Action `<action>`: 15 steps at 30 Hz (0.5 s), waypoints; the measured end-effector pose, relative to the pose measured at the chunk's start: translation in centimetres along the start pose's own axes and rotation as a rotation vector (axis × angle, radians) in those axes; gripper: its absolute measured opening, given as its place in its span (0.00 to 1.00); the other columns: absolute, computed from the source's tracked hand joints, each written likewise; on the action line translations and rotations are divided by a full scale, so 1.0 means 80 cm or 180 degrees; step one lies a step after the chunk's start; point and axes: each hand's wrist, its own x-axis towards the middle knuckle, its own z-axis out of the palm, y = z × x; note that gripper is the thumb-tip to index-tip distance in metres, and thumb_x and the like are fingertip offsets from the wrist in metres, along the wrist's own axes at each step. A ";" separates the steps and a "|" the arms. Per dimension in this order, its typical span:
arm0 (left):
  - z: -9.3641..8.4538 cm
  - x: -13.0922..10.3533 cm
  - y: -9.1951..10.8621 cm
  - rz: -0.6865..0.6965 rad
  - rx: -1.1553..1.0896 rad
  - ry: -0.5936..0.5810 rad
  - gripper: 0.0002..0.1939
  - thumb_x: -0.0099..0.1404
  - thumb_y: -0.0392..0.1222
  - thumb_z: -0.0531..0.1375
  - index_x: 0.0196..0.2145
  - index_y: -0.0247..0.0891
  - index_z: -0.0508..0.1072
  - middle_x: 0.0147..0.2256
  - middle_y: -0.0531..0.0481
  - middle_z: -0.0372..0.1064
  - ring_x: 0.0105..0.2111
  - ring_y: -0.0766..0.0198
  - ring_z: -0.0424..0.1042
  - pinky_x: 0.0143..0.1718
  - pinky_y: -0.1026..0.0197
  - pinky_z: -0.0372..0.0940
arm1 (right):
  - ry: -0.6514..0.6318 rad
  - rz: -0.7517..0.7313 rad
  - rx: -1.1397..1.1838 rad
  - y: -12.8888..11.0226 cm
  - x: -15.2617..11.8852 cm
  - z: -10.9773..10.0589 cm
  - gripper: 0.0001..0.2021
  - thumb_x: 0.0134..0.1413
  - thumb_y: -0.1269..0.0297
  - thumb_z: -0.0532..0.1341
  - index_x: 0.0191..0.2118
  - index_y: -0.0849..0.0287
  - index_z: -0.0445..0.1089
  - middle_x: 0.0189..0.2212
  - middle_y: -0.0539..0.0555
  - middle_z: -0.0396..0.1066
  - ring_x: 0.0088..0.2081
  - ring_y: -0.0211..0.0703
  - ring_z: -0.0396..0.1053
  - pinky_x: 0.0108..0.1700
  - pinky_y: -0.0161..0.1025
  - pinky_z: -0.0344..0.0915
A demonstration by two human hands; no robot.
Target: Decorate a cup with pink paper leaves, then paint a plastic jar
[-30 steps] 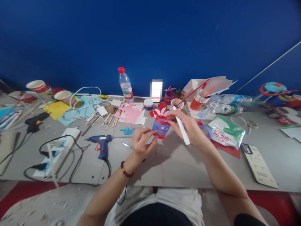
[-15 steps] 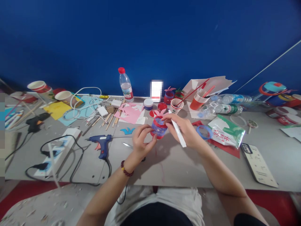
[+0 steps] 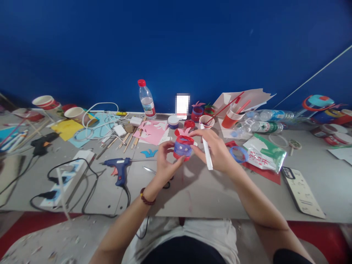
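My left hand (image 3: 167,161) is closed around the side of a small painted cup (image 3: 182,149), thumb low at its front and fingers behind. The cup has a blue-purple band with white dots and red edges at top and bottom. A pink leaf-shaped paper piece (image 3: 187,131) shows at its far rim. My right hand (image 3: 213,146) keeps a white pen (image 3: 207,150) tucked in it, slanting down, while its thumb and forefinger touch the cup's right side. Scissors (image 3: 149,169) lie partly hidden by my left wrist. Left of them rests a blue glue gun (image 3: 120,169).
A power strip (image 3: 68,179) with cables lies left. Behind stand a bottle (image 3: 146,99), a paint jar (image 3: 173,122) and a paper cup (image 3: 206,122) holding a brush. Rightward are blue tape (image 3: 238,154), a plastic packet (image 3: 265,154) and a phone (image 3: 302,192).
The painted cup has turned and tipped so its dotted front and red top edge show more. My right hand has shifted slightly, and the white pen is steeper.
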 end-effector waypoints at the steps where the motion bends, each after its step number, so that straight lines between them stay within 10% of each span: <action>1: 0.000 0.002 -0.001 -0.0197 -0.0163 0.0075 0.27 0.52 0.44 0.71 0.46 0.41 0.64 0.45 0.46 0.66 0.44 0.61 0.71 0.42 0.59 0.70 | 0.0015 -0.0079 -0.0136 0.001 0.001 0.000 0.15 0.60 0.65 0.63 0.52 0.52 0.65 0.46 0.57 0.74 0.43 0.50 0.71 0.46 0.48 0.69; 8: -0.003 0.011 -0.001 -0.0978 -0.0927 0.0328 0.27 0.49 0.51 0.72 0.41 0.42 0.63 0.44 0.48 0.66 0.42 0.62 0.72 0.39 0.61 0.69 | -0.0251 -0.0610 -0.0511 0.022 -0.004 0.026 0.27 0.55 0.57 0.67 0.57 0.53 0.58 0.59 0.64 0.66 0.58 0.62 0.65 0.55 0.59 0.65; 15: -0.002 0.006 -0.007 -0.0661 -0.0515 0.0184 0.27 0.53 0.50 0.70 0.45 0.42 0.63 0.46 0.46 0.67 0.43 0.61 0.73 0.42 0.60 0.69 | 0.0175 -0.0720 -0.0451 0.029 -0.025 0.048 0.21 0.57 0.64 0.65 0.54 0.54 0.59 0.57 0.66 0.68 0.55 0.60 0.69 0.50 0.55 0.69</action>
